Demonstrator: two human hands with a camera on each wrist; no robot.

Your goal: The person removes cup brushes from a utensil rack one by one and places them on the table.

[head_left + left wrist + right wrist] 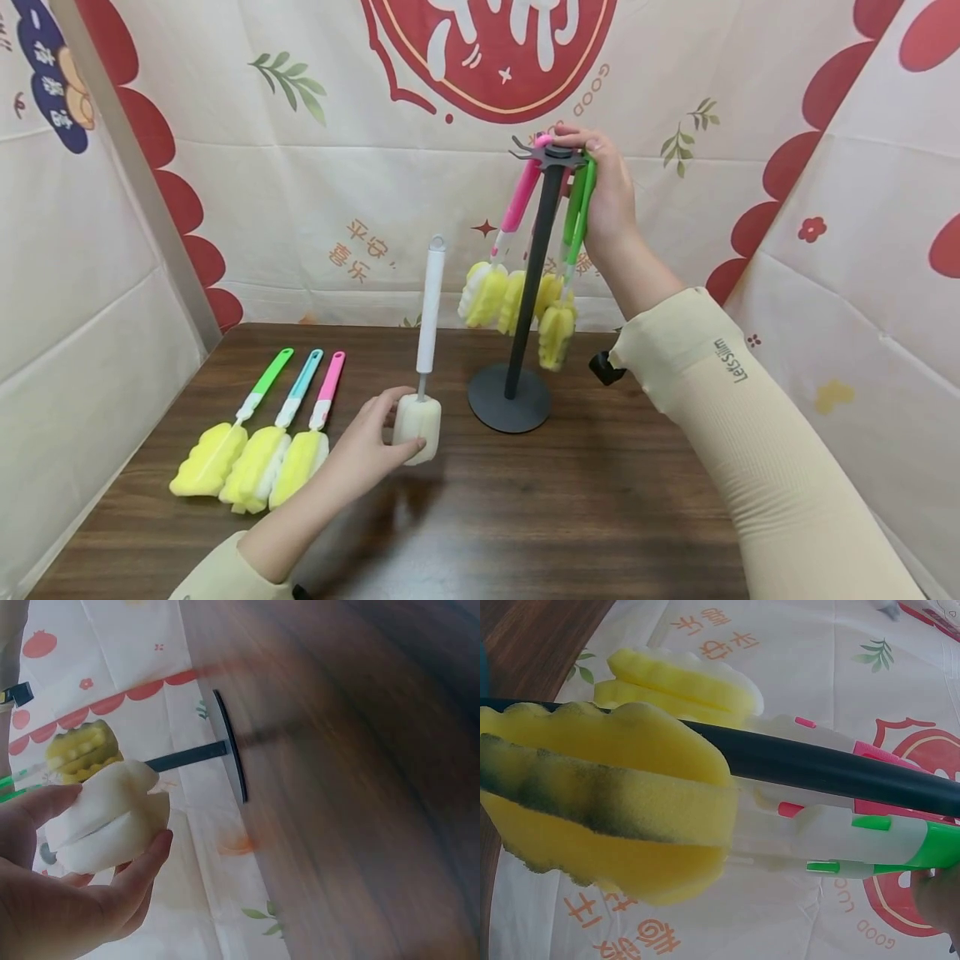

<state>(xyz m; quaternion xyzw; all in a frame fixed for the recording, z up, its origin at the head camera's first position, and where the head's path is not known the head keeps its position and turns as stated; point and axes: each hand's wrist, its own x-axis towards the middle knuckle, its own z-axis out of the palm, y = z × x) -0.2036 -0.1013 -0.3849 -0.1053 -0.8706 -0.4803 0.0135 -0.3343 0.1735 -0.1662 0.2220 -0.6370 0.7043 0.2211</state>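
Observation:
My left hand [371,442] holds a white-handled sponge brush [430,308] by its cream sponge head [112,817], handle pointing up, just above the table. A dark hook stand [534,275] stands right of it. Several brushes with pink and green handles hang from its top, yellow sponges down. At the stand's top, my right hand [609,196] grips a green-handled sponge brush [584,208]; some fingers are hidden behind the handles. In the right wrist view, the thumb [937,900] touches the green handle, and a yellow sponge head [607,802] has dark patches.
On the table's left lie three yellow sponge brushes side by side, with green [270,379], blue [302,383] and pink [330,383] handles. The stand's round base [510,412] rests on the brown wooden table [570,500]. Printed cloth [300,192] hangs behind and at the sides.

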